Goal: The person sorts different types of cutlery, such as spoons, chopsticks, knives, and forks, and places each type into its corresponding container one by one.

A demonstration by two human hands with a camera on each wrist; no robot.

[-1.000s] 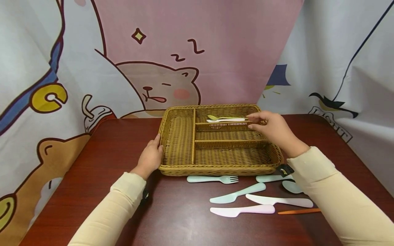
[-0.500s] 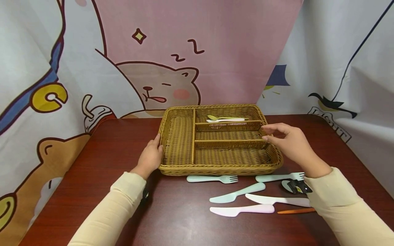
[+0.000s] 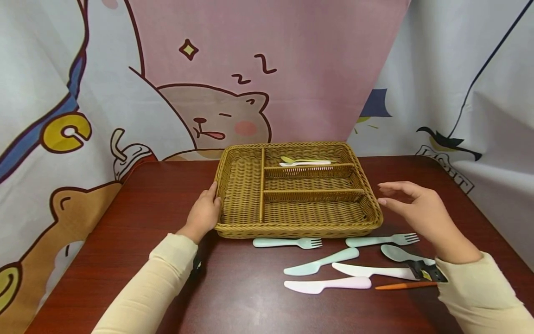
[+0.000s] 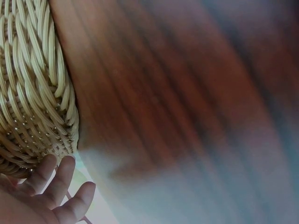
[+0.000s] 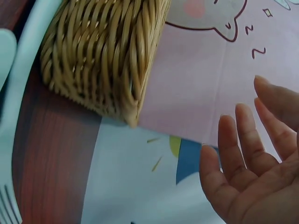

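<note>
The right hand (image 3: pixel 421 213), fingers loosely apart and seemingly empty, hovers just above the crosswise mint-green plastic fork (image 3: pixel 381 240), nearer than the left hand (image 3: pixel 204 213).

Backdrop cloth (image 3: pixel 292 69) carrying only readable marks. Two "Z" letters (image 3: pixel 254 69) sitting in dark line on pink panel above sleeping cartoon animal; same pair showing small in right wrist view (image 5: pixel 252 42). At right edge of cloth, beside black bird drawing, word in capital outline letters running slantwise, appearing as "LIGHT" (image 3: pixel 448 168), end letters hard to make out. Nothing readable showing on basket, cutlery or desk.
</note>
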